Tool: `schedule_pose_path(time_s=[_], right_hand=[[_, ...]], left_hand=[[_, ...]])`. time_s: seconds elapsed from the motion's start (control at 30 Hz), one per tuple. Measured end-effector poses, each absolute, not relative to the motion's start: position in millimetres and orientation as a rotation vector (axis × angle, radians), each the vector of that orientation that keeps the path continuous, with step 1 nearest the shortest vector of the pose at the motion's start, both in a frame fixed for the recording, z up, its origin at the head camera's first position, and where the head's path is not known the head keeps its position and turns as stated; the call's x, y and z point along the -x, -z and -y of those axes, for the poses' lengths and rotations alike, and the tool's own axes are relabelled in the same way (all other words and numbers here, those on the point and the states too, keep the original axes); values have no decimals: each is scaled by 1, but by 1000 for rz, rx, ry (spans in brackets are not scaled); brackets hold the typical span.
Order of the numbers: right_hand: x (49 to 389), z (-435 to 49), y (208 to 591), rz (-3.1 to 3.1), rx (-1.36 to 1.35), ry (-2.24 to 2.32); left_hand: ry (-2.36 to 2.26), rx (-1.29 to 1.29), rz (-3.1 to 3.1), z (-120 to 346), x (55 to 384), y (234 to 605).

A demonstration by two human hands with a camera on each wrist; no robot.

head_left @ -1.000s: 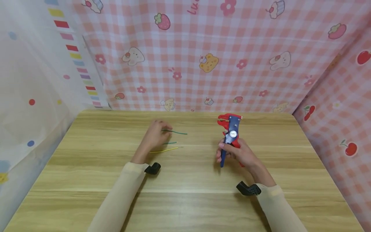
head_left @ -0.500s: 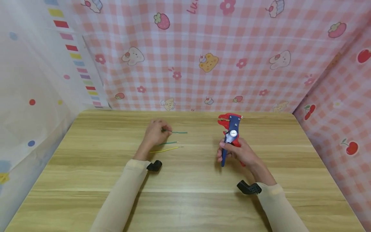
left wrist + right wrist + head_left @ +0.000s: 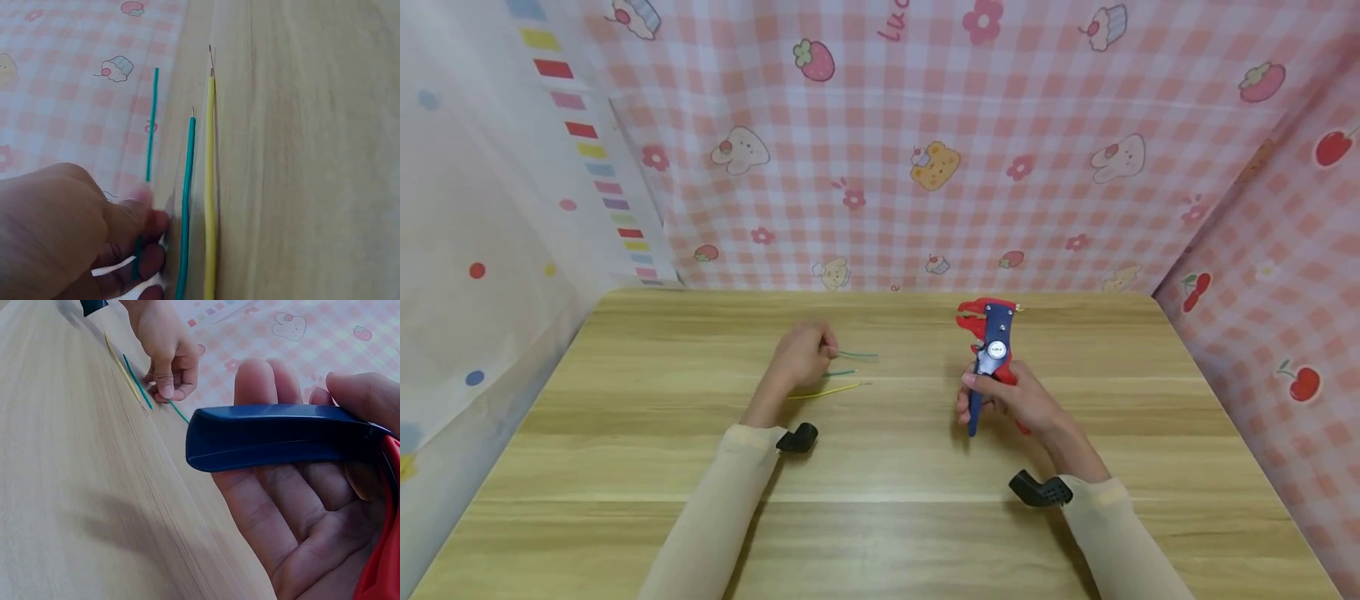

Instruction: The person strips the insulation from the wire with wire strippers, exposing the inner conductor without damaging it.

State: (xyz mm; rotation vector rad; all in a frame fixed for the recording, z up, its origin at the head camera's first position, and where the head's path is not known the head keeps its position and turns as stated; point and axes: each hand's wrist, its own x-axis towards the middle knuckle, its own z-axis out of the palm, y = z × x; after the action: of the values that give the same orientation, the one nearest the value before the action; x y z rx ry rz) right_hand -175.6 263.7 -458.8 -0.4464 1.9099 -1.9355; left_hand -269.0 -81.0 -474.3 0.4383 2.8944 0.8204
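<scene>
My left hand (image 3: 802, 357) pinches a thin green wire (image 3: 152, 125) between thumb and fingertips. The wire's far part sticks out past the fingers, and its tip shows no bare metal. Beside that hand a second green wire (image 3: 187, 206) lies on the wooden table, with a short bare copper end. Parallel to it runs a yellow wire (image 3: 210, 187) whose copper strands are longer. On the right, my right hand (image 3: 1026, 396) holds a red and blue wire stripper (image 3: 997, 329) by its handles, jaws pointing away from me. The blue handle (image 3: 281, 437) crosses the fingers in the right wrist view.
The wooden table (image 3: 895, 533) reaches back to a pink checked cloth (image 3: 880, 192). More checked cloth (image 3: 1262, 283) hangs at the right side, a pale dotted sheet (image 3: 512, 317) at the left. Black wrist mounts (image 3: 797, 438) stick out from both sleeves.
My left hand's fingers have drawn in to a tighter pinch on the green wire. The right hand and wire stripper stay nearly where they were, while the head view tips slightly.
</scene>
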Motion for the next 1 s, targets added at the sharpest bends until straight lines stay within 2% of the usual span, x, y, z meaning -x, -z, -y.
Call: schedule_pose_path(time_s=[0.77,1.0], right_hand=[[173,-259,457,-1904,460,1902],[171,-254,456,-1902,477,1880]], left_hand=[[-1232,-796,-2878,72,239,461],[-1269,-782,-2877,65,229,448]])
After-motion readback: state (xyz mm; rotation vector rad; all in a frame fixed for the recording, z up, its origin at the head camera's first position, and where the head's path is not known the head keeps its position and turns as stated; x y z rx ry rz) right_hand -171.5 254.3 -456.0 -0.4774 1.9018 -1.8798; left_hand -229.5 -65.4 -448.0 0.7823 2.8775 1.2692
